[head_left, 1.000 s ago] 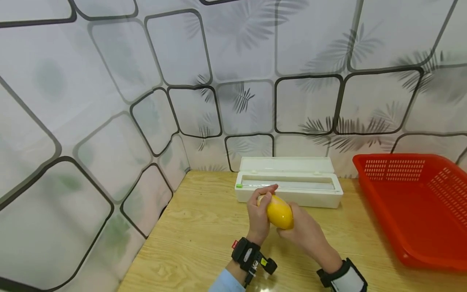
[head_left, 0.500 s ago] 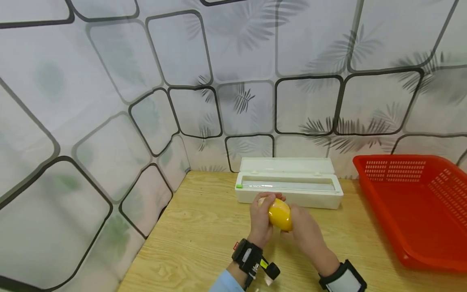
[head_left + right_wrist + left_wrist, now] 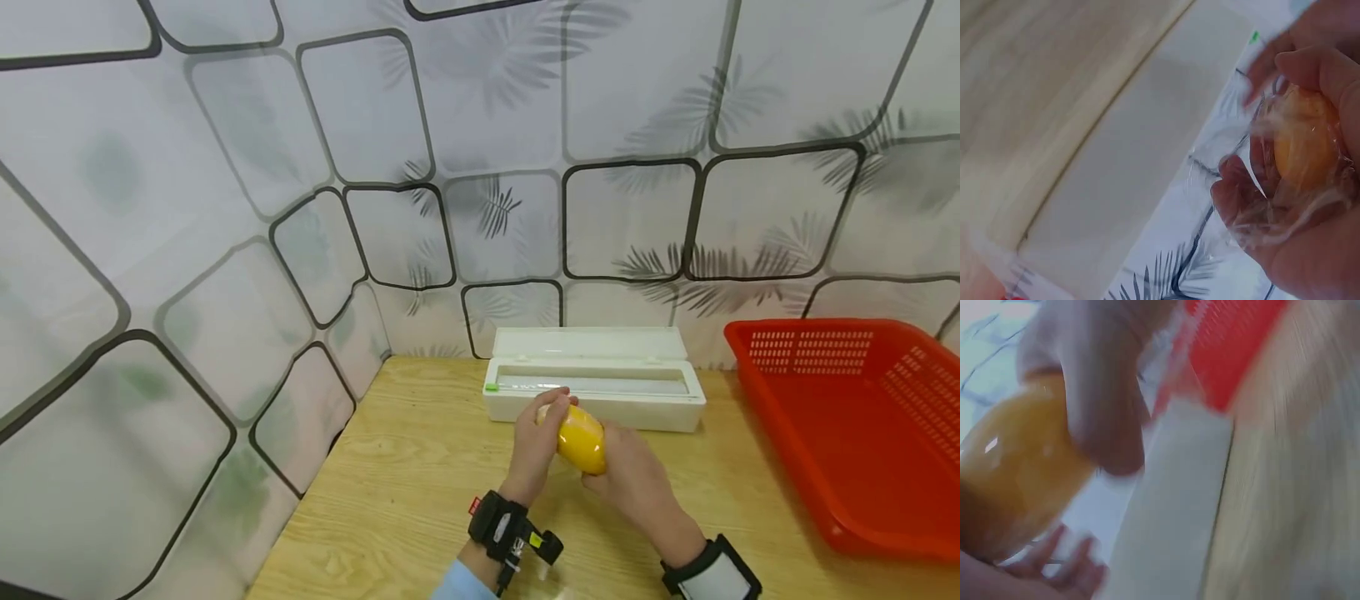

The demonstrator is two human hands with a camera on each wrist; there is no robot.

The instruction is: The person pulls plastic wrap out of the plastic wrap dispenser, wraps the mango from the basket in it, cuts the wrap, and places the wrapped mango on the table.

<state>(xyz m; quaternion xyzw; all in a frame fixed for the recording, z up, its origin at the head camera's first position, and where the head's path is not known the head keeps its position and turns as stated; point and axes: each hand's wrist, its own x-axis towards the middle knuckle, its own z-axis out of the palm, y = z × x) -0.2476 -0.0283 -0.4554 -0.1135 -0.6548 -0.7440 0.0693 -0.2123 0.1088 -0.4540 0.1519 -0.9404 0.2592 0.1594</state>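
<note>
A glossy yellow oval fruit (image 3: 581, 439) is up between both hands, in front of the white box. Thin clear cling film (image 3: 1263, 228) lies round it, with loose crumpled folds bunched at one end in the right wrist view. My left hand (image 3: 534, 450) grips the fruit's left end, thumb on top. The right hand (image 3: 637, 483) holds the opposite end, its fingers partly hidden behind the fruit. In the left wrist view the fruit (image 3: 1029, 462) looks smooth and shiny, with the film tight on it.
Behind the hands, a white cling film dispenser (image 3: 600, 408) stands with its lid (image 3: 588, 342) raised and a roll inside. A large red plastic basket (image 3: 795, 450) is at the right on the wooden table (image 3: 390, 467). Patterned sheeting (image 3: 502, 208) rises behind the table.
The fruit stays in both hands at nearly the same place. Both hands shift slightly, and the left fingers change their lie on it. The dispenser and basket have not moved.
</note>
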